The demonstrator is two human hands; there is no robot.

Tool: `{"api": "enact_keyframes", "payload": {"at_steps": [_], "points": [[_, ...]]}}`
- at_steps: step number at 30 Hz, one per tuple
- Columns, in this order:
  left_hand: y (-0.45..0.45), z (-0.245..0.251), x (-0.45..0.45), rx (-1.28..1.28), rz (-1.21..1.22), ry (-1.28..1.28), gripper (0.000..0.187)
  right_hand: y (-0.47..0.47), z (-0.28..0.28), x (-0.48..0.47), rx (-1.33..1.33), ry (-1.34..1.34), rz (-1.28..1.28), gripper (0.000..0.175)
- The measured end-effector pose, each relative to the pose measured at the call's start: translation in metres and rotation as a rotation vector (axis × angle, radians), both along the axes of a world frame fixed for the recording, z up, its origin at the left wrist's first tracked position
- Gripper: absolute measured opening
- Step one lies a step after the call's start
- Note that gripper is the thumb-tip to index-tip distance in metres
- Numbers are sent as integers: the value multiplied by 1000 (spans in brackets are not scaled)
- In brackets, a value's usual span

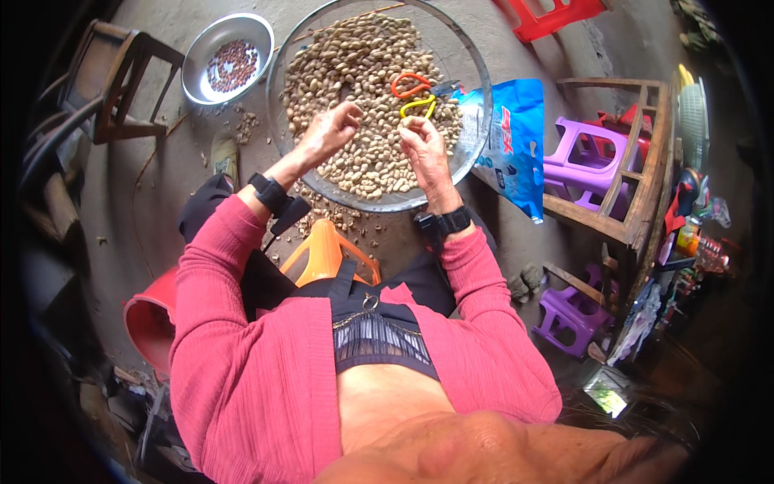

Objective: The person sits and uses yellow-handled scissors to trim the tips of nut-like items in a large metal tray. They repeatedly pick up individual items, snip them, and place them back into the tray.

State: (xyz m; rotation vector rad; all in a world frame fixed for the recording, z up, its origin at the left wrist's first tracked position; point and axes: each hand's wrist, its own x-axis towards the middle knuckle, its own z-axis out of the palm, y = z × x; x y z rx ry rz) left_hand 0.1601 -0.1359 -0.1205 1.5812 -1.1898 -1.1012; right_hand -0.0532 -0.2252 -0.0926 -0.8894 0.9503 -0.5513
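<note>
Unshelled peanuts (369,66) fill a wide round tray (279,124) with a raised rim. My left hand (331,130) is over the left part of the heap, its fingers curled; whether it holds anything I cannot tell. Above the right part is my right hand (425,148), thumb and index finger pinched on a small pale thing, apparently a peanut. Just beyond that hand lie scissors with one red-orange and one yellow handle loop (417,107), on top of the peanuts. A metal bowl (195,60) at the upper left holds shelled reddish peanut kernels (233,65).
Peanut shells (326,212) litter the floor beside an orange plastic stool (323,251). A blue plastic bag (523,133) touches the tray's right side. Purple stools (580,151) and a wooden frame (650,163) stand right, a wooden chair (115,78) upper left, a red bucket (145,320) lower left.
</note>
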Motion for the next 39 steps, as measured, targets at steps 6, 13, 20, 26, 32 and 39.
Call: {"api": "enact_keyframes", "payload": {"at_steps": [6,13,20,26,32,39], "points": [[-79,-26,-58,-229,-171,-470,38,-23,17,-27,-8,-193,-182,21],[-147,-68,-90,-311,-339,-1178,33,-50,39,-54,-13,-304,-356,20],[-110,-32,-67,-63,-435,-904,28,-54,14,-68,-64,-350,-394,14],[28,52,-41,250,-151,615,43,-36,-10,-55,-119,-195,-171,16],[179,103,-67,342,100,1002,25,64,-7,-43,134,-324,72,20],[276,120,-96,150,-34,605,20,162,0,-62,404,-517,102,14]]}}
